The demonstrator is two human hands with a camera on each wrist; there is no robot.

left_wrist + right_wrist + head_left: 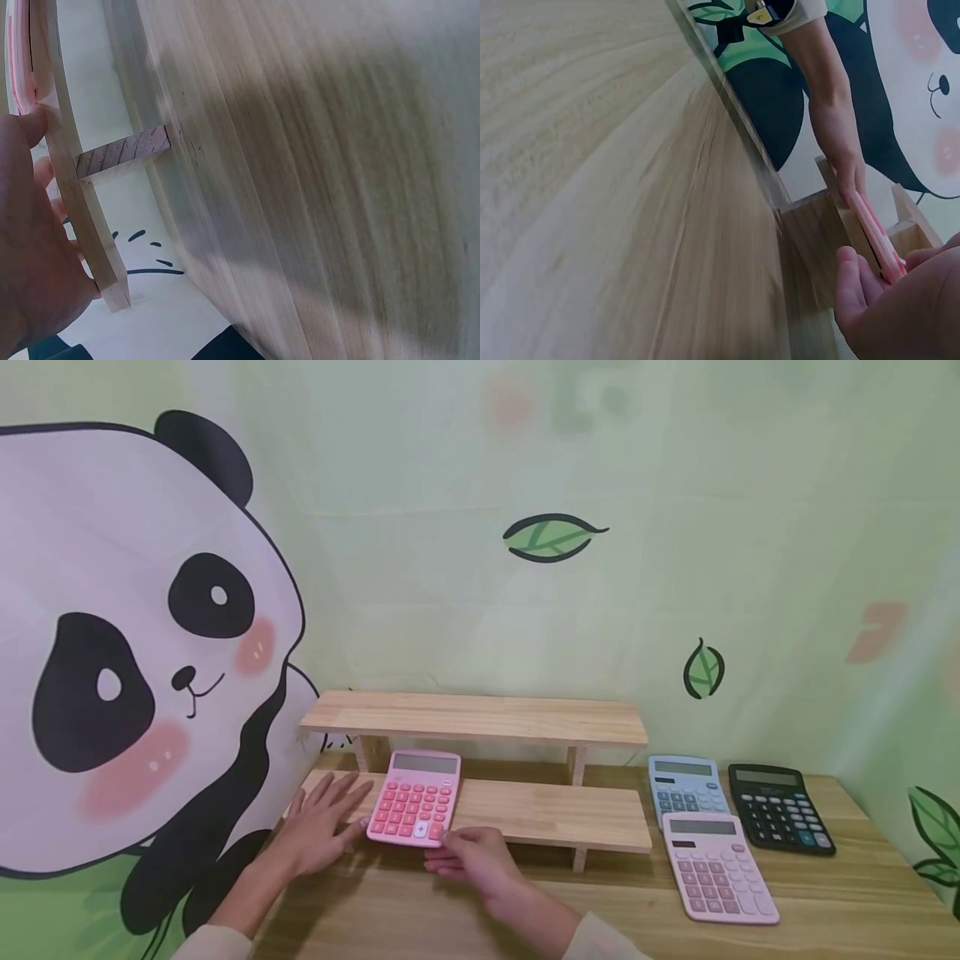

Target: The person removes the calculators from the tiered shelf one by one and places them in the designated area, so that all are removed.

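Note:
A bright pink calculator (414,797) lies face up on the lower step of a wooden two-step stand (540,810), its bottom edge at the step's front. At its lower right corner, my right hand (480,860) pinches it, thumb by the keys and fingers beneath. The right wrist view shows the pink calculator (874,232) edge-on between that thumb and the fingers (849,281). On the other side, my left hand (318,827) rests on the step's left end with fingers spread. Its thumb (34,124) touches the calculator's lower left corner.
Right of the stand lie a light blue calculator (686,781), a black calculator (780,806) and a pale pink calculator (720,868), which overlaps the blue one. The stand's upper step (480,714) rises behind. A cloth backdrop (420,527) with a panda hangs behind the wooden table (360,914).

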